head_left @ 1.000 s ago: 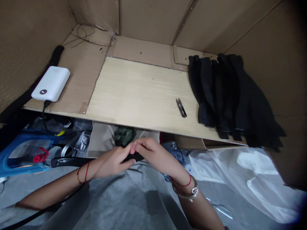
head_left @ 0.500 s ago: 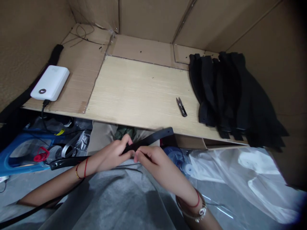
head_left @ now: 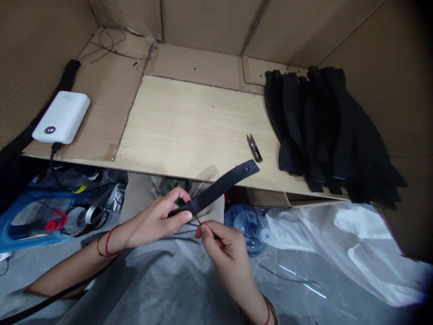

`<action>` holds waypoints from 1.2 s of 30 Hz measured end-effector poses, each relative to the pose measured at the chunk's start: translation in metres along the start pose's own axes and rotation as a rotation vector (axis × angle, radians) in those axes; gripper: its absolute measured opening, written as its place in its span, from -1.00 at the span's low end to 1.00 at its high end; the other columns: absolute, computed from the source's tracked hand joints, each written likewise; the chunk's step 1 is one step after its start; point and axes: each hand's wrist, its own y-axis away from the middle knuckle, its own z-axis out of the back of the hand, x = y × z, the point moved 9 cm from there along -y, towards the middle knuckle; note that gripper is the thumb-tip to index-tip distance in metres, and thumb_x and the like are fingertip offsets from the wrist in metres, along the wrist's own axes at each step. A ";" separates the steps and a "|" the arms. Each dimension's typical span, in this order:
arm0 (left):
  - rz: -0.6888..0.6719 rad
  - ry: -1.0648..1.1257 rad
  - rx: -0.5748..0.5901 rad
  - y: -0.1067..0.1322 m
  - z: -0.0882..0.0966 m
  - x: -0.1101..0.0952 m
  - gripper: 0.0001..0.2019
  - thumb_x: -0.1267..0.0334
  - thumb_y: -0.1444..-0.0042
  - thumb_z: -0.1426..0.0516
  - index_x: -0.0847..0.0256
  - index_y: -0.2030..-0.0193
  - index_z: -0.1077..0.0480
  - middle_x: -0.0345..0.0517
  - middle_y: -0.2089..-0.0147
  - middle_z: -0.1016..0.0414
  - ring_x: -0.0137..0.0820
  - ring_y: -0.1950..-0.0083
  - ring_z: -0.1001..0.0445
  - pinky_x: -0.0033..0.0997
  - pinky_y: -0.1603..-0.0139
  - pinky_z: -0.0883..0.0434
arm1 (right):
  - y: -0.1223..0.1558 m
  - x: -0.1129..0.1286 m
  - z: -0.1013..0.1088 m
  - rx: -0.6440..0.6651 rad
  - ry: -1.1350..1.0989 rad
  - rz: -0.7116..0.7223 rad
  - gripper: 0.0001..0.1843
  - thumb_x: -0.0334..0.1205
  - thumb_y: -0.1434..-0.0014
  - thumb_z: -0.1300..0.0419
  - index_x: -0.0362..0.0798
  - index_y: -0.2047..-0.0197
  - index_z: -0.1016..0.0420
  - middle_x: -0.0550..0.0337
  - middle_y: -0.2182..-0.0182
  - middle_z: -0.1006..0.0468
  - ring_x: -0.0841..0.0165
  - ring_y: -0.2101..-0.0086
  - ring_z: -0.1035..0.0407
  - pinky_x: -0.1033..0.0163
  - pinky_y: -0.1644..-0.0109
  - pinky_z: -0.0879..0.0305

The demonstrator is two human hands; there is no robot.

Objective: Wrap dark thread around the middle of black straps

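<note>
Over my lap, my left hand [head_left: 171, 212] grips a flat black strap [head_left: 223, 186] between thumb and fingers. The strap slants up to the right, and its far end, with a small hole, reaches over the table's front edge. My right hand [head_left: 225, 248] pinches a thin dark cord [head_left: 196, 219] that runs to the strap beside my left thumb. It seems to pass round the strap there. On the table to the right lie small thread snips [head_left: 254, 148], blades apart, with nobody holding them. A pile of similar black straps [head_left: 314, 126] is farther right.
A white power bank [head_left: 62, 117] with a black cable sits on the table's left. Cardboard walls [head_left: 203, 25] enclose the table [head_left: 182, 122]. Below are a blue stool [head_left: 10, 243], a red-capped bottle [head_left: 72, 221], a large water jug [head_left: 248, 230] and white plastic sheeting [head_left: 324, 243].
My right hand has moved down and away from my left, drawing the cord out between them. The strap's far end has risen and shifted right.
</note>
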 end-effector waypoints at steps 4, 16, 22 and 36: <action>0.004 0.101 0.035 0.002 -0.005 -0.008 -0.68 0.01 -0.29 -0.08 0.15 0.04 -0.09 -0.48 0.56 -0.17 -0.63 0.60 -0.04 -0.67 0.61 -0.07 | 0.002 0.002 0.005 -0.062 -0.033 0.026 -0.60 -0.22 -0.27 -0.04 -0.11 0.59 -0.40 0.33 0.68 -0.15 0.53 0.64 0.06 0.34 0.59 0.17; 0.024 0.501 0.213 0.006 -0.016 0.003 -0.68 0.05 -0.30 -0.11 0.05 0.02 -0.02 -0.50 0.60 -0.16 -0.67 0.68 0.10 -0.75 0.70 0.01 | 0.000 0.015 0.005 -0.156 -0.210 0.003 -0.71 -0.24 -0.15 -0.14 -0.11 0.53 -0.59 0.30 0.73 -0.27 0.56 0.69 0.10 0.39 0.66 0.23; -0.034 0.661 0.415 0.014 -0.030 -0.004 -0.79 0.08 -0.33 -0.07 0.04 0.14 -0.07 -0.52 0.62 -0.04 -0.68 0.72 0.17 -0.78 0.73 -0.02 | -0.005 0.016 0.000 -0.095 -0.321 -0.010 -0.76 -0.23 -0.11 -0.20 -0.08 0.53 -0.60 0.30 0.74 -0.29 0.57 0.70 0.10 0.39 0.68 0.25; 0.242 0.684 0.667 0.023 -0.045 0.003 -0.61 -0.08 -0.16 -0.18 0.01 0.00 -0.20 -0.50 0.70 -0.05 -0.63 0.78 0.18 -0.70 0.77 0.06 | -0.026 0.002 -0.004 0.177 -0.582 -0.084 -0.76 -0.06 0.10 -0.47 -0.03 0.53 -0.61 0.23 0.54 -0.53 0.50 0.58 -0.24 0.36 0.53 -0.20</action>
